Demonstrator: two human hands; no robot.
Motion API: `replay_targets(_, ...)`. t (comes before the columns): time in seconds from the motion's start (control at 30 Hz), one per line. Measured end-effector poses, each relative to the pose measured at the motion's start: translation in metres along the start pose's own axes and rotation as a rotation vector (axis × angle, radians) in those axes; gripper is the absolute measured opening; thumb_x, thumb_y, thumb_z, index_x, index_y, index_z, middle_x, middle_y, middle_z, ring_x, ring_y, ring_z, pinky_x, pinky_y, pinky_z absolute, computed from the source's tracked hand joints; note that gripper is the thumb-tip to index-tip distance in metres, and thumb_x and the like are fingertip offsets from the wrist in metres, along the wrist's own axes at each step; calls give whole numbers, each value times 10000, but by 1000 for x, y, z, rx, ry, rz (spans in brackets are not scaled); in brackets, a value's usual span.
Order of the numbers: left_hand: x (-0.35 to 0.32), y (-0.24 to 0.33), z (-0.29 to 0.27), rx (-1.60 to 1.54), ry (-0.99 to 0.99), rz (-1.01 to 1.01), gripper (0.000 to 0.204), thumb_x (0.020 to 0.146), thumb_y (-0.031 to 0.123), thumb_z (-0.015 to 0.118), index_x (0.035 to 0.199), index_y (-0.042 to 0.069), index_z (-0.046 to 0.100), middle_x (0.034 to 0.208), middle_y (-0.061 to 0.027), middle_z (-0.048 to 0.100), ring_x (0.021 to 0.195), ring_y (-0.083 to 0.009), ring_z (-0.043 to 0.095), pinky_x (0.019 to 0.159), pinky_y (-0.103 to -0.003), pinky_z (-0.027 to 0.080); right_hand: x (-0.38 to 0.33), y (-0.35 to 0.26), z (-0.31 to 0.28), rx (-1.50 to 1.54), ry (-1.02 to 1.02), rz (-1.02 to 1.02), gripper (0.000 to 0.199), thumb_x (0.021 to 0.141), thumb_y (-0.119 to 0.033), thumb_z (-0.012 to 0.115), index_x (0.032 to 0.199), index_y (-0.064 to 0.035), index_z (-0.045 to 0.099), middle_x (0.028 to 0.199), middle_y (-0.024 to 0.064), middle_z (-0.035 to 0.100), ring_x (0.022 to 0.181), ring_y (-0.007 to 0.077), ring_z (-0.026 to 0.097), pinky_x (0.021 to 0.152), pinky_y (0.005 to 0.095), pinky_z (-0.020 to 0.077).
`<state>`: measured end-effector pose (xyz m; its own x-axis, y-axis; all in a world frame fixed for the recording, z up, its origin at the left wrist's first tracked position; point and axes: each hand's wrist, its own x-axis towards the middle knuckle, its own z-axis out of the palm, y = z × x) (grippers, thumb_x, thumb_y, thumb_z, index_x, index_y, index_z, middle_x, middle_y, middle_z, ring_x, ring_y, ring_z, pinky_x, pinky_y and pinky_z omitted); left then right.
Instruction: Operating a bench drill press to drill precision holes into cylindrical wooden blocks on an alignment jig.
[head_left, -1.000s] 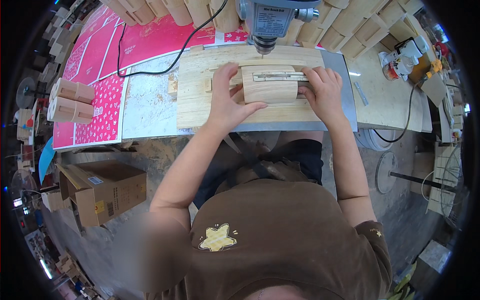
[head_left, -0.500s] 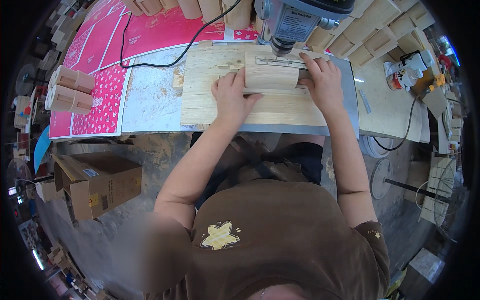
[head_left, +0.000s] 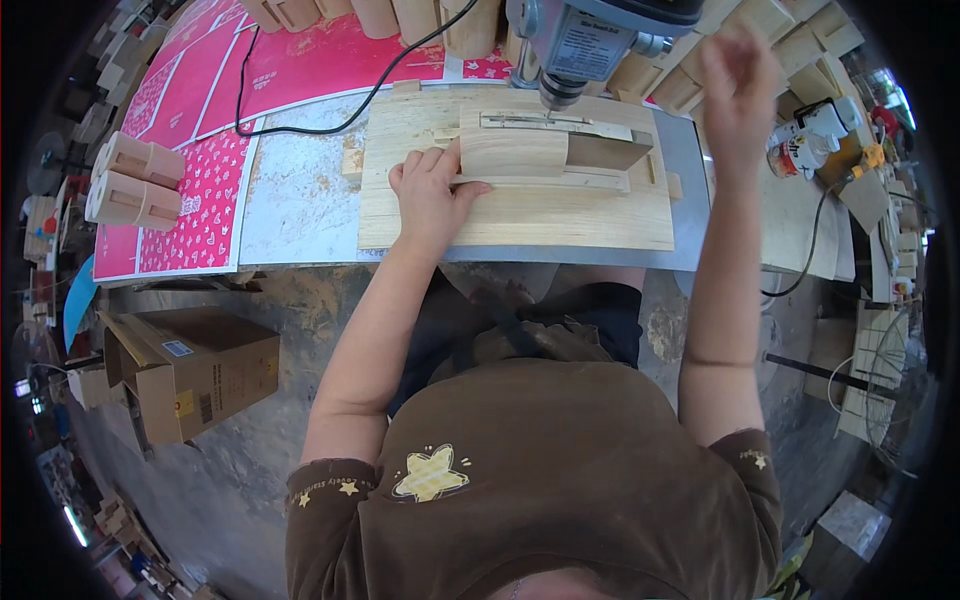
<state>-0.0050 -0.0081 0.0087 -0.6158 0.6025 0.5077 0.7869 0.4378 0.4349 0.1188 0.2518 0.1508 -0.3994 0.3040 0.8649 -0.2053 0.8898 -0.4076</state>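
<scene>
Left hand [head_left: 430, 195] at the block: its bent fingers press against the left end of a pale wooden block [head_left: 515, 155], the thumb spread away along the near edge. The hand is partly open, and whether it pinches the wood or merely steadies it, one cannot tell. Over to the right hand [head_left: 740, 90], up in the air beyond the block's right side, well apart from it, fingers looking curled but blurred; whether anything sits inside, one cannot tell.

The block lies on a flat wooden board [head_left: 540, 222], right under the bench drill [head_left: 600, 40]. A narrow pale strip [head_left: 600, 129] runs along its top, and the drill chuck [head_left: 562, 92] points down just over it; whether the bit touches is too small to tell. A grey-brown flat piece [head_left: 608, 152] juts out of the block's right end.

Farther out, a black cable [head_left: 375, 95] loops across the pink sheet [head_left: 335, 70] to the left, where two pale wooden cylinders [head_left: 138, 202] lie side by side. More wooden pieces [head_left: 420, 20] line the back. On the right stands a white-and-red container [head_left: 797, 155]; down on the floor, at left, an open cardboard box [head_left: 200, 372].
</scene>
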Motion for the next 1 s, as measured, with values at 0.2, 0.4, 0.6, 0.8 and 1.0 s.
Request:
replay_targets(0.2, 2, 1, 4, -2, -10, 7, 600, 616, 349, 770, 1137, 101, 603, 808, -4, 562, 819, -201, 504, 777, -374, 291, 99, -21, 17, 72, -109, 359, 280, 960, -259, 466, 988, -19, 607, 716, 16, 573, 681, 155, 540, 621, 288, 434)
replay_targets(0.4, 0, 0, 1, -14, -34, -25, 601, 614, 329, 776, 1146, 108, 602, 799, -3, 557, 814, -198, 510, 779, -369, 294, 74, -69, -7, -309, -102, 64, 332, 925, -249, 473, 830, 27, 632, 682, 99, 571, 671, 175, 549, 616, 297, 430)
replay_targets(0.6, 0, -1, 2, -27, -19, -9, 612, 601, 311, 787, 1150, 109, 604, 793, -2, 553, 811, -196, 511, 777, -364, 297, -18, -92, -14, -112, -124, 162, 147, 892, -128, 569, 857, -2, 635, 650, 16, 524, 589, 90, 465, 530, 231, 338)
replay_targets(0.8, 2, 3, -1, -26, -41, -31, 600, 609, 295, 785, 1150, 110, 605, 795, -5, 551, 816, -199, 513, 779, -369, 298, -72, -53, 14, -50, -13, 69, 50, 844, -50, 580, 825, -16, 612, 677, 69, 560, 580, 190, 509, 555, 299, 375)
replay_targets(1.0, 1, 1, 2, -51, -56, -22, 605, 614, 306, 781, 1150, 91, 602, 796, -9, 551, 818, -203, 514, 780, -372, 298, -83, -43, 21, -77, -48, 63, 30, 826, -34, 582, 836, -22, 608, 675, 65, 551, 600, 232, 515, 602, 331, 374)
